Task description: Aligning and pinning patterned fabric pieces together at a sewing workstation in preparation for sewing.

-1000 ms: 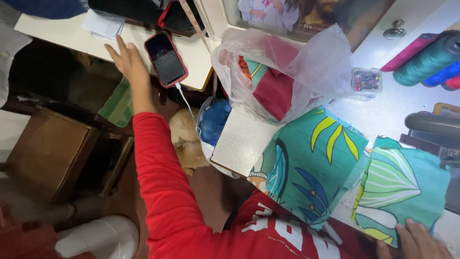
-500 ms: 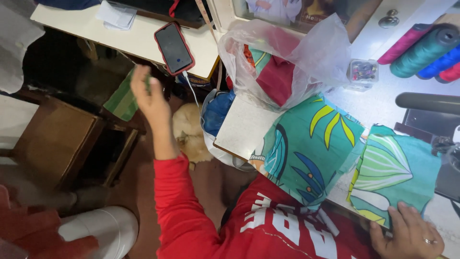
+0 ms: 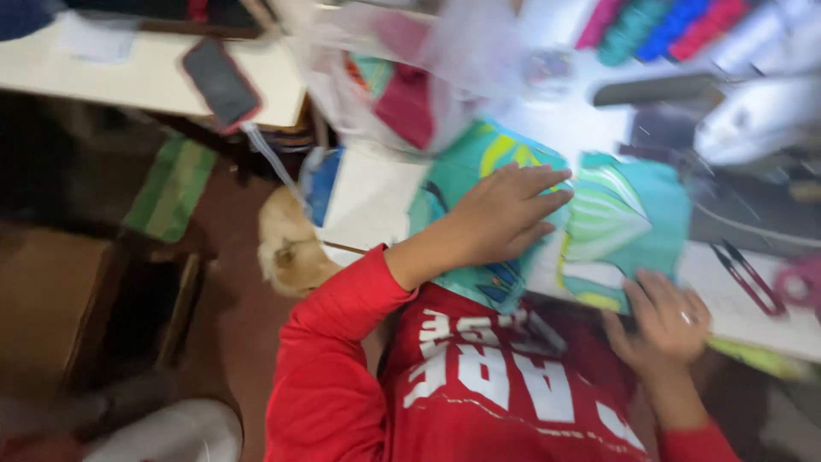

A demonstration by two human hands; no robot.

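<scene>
My left hand (image 3: 505, 214) lies flat, fingers spread, on a teal fabric piece with yellow and blue leaf print (image 3: 479, 162) that hangs over the white table's front edge. My right hand (image 3: 667, 316) rests with fingers apart on the lower edge of a second teal and white printed fabric piece (image 3: 629, 222) to the right. Neither hand grips anything. Both arms wear red sleeves.
A clear plastic bag with red and teal cloth (image 3: 402, 85) stands behind the fabric. Thread spools (image 3: 667, 26) and a sewing machine (image 3: 753, 120) are at the back right, small snips (image 3: 748, 278) at the right. A phone (image 3: 221, 83) lies on a side table to the left.
My left hand has swung from the phone on the side table over to the leaf-print fabric and now lies on it. The view has shifted right.
</scene>
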